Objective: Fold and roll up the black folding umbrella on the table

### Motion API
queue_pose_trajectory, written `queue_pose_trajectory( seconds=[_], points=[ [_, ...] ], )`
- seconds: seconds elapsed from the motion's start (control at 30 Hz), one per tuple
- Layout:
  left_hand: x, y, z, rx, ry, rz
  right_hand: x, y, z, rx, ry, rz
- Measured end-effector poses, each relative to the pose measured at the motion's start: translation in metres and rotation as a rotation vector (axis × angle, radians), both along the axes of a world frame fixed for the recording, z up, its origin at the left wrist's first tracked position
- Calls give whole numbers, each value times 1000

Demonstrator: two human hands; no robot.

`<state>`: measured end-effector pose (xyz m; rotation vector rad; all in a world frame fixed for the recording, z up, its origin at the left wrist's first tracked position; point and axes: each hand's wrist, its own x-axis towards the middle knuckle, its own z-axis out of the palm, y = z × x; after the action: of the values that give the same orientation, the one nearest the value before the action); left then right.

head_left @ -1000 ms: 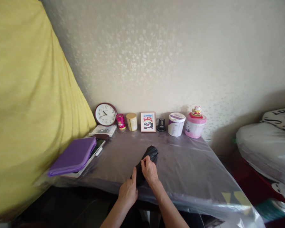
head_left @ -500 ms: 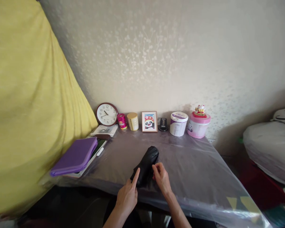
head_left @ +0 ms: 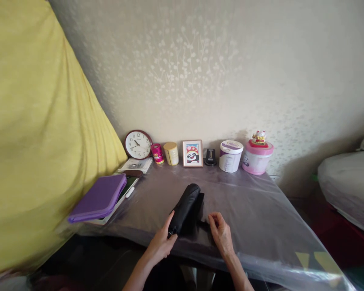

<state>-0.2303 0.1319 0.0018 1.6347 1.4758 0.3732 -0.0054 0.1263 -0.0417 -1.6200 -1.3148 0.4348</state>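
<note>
A black folded umbrella (head_left: 186, 206) lies slanted over the front middle of the table, its far end pointing up and right. My left hand (head_left: 162, 242) is closed round its near end, the thumb along the left side. On the umbrella's right a loose dark flap of fabric (head_left: 197, 210) spreads out. A thin black strap (head_left: 204, 223) runs from it to my right hand (head_left: 221, 232), whose thumb and forefinger are pinched together on the strap's end.
A table (head_left: 245, 206) under clear plastic spans the front. Along the wall stand a clock (head_left: 138, 144), tins, a framed panda picture (head_left: 192, 153), a white tub (head_left: 230, 157) and a pink tub (head_left: 257, 159) with a cat figurine. A purple folder (head_left: 98, 197) lies at left beside a yellow curtain (head_left: 48, 121).
My right hand has moved right, away from the umbrella, and a flap and strap now stretch out beside it. My left hand has shifted its grip lower on the near end. The view turned slightly.
</note>
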Motion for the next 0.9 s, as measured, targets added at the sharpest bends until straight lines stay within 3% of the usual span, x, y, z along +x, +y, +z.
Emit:
queue_pose_trajectory(
  seconds=[0.1, 0.17, 0.23, 0.3, 0.37, 0.4, 0.57, 0.77, 0.9],
  points=[
    [-11, 9, -4, -234, -285, 67, 1, -2, 0, 17, -24, 26],
    [-20, 13, -5, -249, -312, 122, 2, -3, 1, 17, -34, 34],
    [-26, 14, -4, -103, -150, 187, 1, -5, 2, 5, -44, 37],
    [-29, 10, 0, 175, 141, 223, 1, -6, 3, -14, -51, 39],
    [-27, 4, 3, 420, 423, 218, 0, -6, 3, -37, -50, 42],
    [-24, 0, 4, 450, 511, 190, 0, -7, 4, -45, -49, 42],
    [-12, -7, -3, 444, 742, 25, 0, -7, 4, -21, -54, 54],
    [-28, 15, -3, 294, 643, 46, 2, -6, 2, 4, -39, 72],
    [-36, 23, -4, 353, 716, 91, 3, -5, 0, 1, -18, 88]
  ],
)
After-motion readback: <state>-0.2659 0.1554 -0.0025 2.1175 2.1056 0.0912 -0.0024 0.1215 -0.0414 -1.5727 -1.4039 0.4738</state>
